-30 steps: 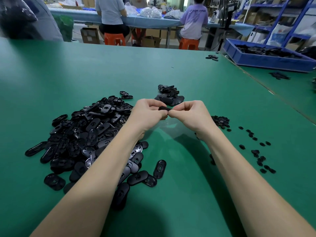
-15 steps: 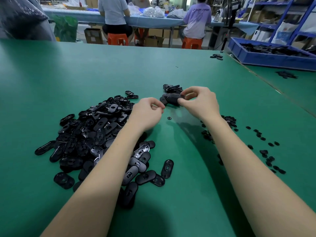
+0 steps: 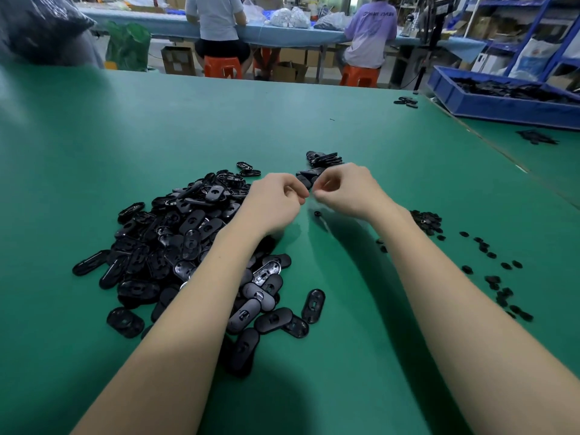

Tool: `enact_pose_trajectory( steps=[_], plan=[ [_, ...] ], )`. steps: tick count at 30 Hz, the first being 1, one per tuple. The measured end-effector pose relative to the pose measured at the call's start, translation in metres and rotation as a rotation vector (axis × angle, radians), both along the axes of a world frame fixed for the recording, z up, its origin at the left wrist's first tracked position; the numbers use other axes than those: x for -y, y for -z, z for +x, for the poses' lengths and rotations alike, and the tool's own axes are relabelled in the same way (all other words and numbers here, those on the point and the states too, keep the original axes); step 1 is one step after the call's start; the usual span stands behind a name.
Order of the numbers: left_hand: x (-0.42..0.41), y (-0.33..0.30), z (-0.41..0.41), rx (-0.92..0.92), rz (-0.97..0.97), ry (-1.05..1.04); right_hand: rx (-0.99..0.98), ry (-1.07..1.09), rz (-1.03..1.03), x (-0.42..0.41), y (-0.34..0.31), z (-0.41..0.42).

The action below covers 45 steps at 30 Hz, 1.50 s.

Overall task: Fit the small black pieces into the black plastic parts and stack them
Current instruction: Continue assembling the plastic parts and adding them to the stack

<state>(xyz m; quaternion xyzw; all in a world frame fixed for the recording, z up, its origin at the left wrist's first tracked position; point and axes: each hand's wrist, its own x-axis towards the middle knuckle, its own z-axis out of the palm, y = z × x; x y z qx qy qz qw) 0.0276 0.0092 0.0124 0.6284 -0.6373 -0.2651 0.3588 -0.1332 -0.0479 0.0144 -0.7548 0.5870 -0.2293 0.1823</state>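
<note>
While the green table (image 3: 131, 146) fills most of the view, a blue bin (image 3: 502, 105) of black parts sits at its far right edge, and two people sit on orange stools at a second bench beyond. On the left of the table lies the big heap (image 3: 175, 240) of black oval parts, spilling toward the near edge under the left forearm. Behind the hands, a short stack (image 3: 323, 163) of the same parts leans on the table, partly hidden by the fingers. To the right, a small mound of pieces (image 3: 426, 219) sits near the right wrist, with loose ones scattered further right and nearer. One single piece (image 3: 317, 213) lies alone on the table just below the gap between the hands.

Both hands hover close together above the table, fingertips nearly meeting. The left hand (image 3: 276, 200) has its fingers curled, thumb against forefinger; nothing shows in the pinch, though I cannot tell for sure. The right hand (image 3: 348, 191) is curled too and blurred, thumb and forefinger drawn together; whether they hold anything I cannot tell.
</note>
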Motion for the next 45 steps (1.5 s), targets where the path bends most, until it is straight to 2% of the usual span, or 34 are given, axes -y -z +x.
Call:
enact_pose_trajectory(
  steps=[3, 7, 9, 13, 18, 21, 26, 29, 38, 41, 43, 45],
  plan=[
    [-0.001, -0.004, 0.001, -0.031, 0.007, 0.010, -0.042, -0.102, 0.030, -0.017, 0.009, -0.004],
    [-0.002, -0.004, -0.001, -0.005, 0.025, 0.022, -0.109, -0.077, 0.042, -0.033, 0.007, -0.006],
    [-0.002, -0.004, -0.002, 0.007, 0.025, 0.023, -0.202, -0.058, 0.098, -0.040, -0.002, -0.011],
    [-0.003, -0.004, -0.004, 0.016, 0.035, 0.040, -0.506, 0.052, 0.194, -0.049, -0.021, -0.025],
    [-0.005, -0.003, -0.009, 0.050, 0.054, 0.081, -0.652, 0.135, 0.268, -0.057, -0.031, -0.035],
    [-0.005, -0.003, -0.009, 0.056, 0.056, 0.089, -0.588, 0.012, 0.287, -0.062, -0.042, -0.027],
    [-0.007, -0.003, -0.009, 0.066, 0.073, 0.095, -0.497, -0.372, 0.563, -0.081, -0.052, -0.001],
    [-0.007, -0.004, -0.010, 0.085, 0.073, 0.100, -0.524, -0.437, 0.596, -0.085, -0.046, 0.013],
    [-0.008, -0.006, -0.010, 0.110, 0.065, 0.118, -0.440, -0.436, 0.467, -0.073, -0.041, 0.006],
    [-0.009, -0.005, -0.011, 0.097, 0.071, 0.129, -0.365, -0.368, 0.387, -0.067, -0.039, -0.006],
    [-0.009, -0.005, -0.012, 0.011, 0.095, 0.126, -0.240, -0.281, 0.275, -0.063, -0.040, -0.016],
    [-0.008, -0.007, -0.013, -0.185, 0.159, 0.131, -0.052, -0.194, 0.137, -0.059, -0.041, -0.025]
  ],
)
